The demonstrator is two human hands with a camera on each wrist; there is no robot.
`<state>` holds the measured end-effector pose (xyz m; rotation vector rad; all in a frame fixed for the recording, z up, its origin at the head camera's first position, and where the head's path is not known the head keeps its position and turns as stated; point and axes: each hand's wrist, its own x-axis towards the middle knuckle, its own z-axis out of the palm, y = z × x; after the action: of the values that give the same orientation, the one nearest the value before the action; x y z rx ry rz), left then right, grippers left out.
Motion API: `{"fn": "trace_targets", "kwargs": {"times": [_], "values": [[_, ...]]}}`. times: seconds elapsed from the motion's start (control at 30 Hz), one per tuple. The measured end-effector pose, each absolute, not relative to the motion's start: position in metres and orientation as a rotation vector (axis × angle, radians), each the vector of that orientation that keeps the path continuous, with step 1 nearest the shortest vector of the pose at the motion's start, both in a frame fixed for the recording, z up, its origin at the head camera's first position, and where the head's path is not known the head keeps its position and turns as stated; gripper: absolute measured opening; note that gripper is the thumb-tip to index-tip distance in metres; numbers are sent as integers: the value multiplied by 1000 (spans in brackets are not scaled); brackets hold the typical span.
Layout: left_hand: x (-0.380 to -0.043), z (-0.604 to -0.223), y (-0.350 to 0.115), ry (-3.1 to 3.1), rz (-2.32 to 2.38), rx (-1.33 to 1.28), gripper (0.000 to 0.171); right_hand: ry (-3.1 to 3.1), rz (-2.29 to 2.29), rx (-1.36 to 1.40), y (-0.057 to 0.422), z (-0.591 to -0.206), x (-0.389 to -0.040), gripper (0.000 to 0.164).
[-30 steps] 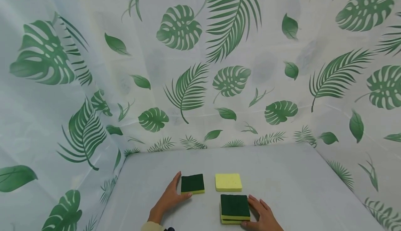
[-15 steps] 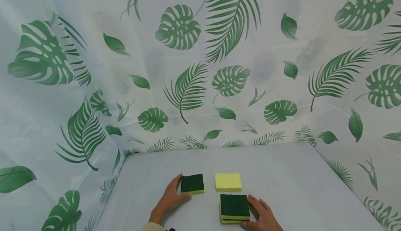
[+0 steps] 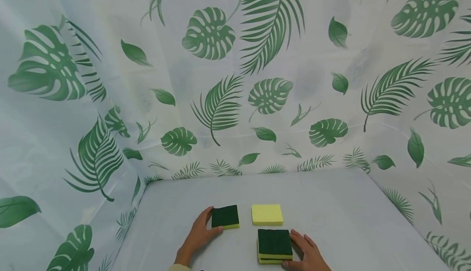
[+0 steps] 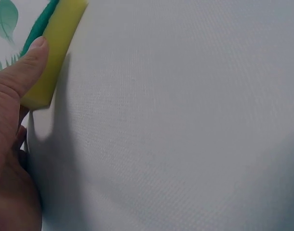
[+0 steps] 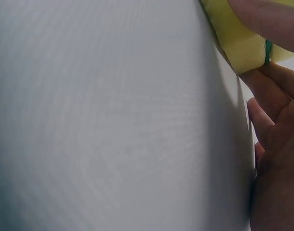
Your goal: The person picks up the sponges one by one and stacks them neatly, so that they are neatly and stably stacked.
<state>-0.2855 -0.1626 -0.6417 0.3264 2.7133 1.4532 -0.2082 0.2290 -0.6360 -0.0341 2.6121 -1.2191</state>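
Observation:
In the head view, a sponge (image 3: 225, 216) lies on the table with its dark green scouring side up and its yellow side below. My left hand (image 3: 198, 231) holds it, thumb at the near edge and fingers at the far left corner. The left wrist view shows that thumb (image 4: 33, 62) against the sponge's side. Nearer to me, two sponges are stacked (image 3: 274, 242), green side up on top. My right hand (image 3: 307, 252) grips this stack at its right side, thumb at the near corner. Most fingers are partly hidden behind the sponges.
Behind the stack lies another sponge (image 3: 267, 214), yellow side up, apart from both hands. The pale grey table (image 3: 331, 205) meets a white curtain (image 3: 235, 58) with green leaf prints at the back and sides.
The fingers of my left hand have drawn in closer to the sponge's far left corner. The right hand and all the sponges keep their places; the head view shifts slightly.

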Motion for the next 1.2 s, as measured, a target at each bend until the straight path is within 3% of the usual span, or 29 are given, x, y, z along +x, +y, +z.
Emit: {"fn": "trace_targets", "kwargs": {"times": [1.2], "values": [[-290, -612, -159, 2654, 1471, 216, 96, 2612, -1273, -125, 237, -648, -212, 101]]}}
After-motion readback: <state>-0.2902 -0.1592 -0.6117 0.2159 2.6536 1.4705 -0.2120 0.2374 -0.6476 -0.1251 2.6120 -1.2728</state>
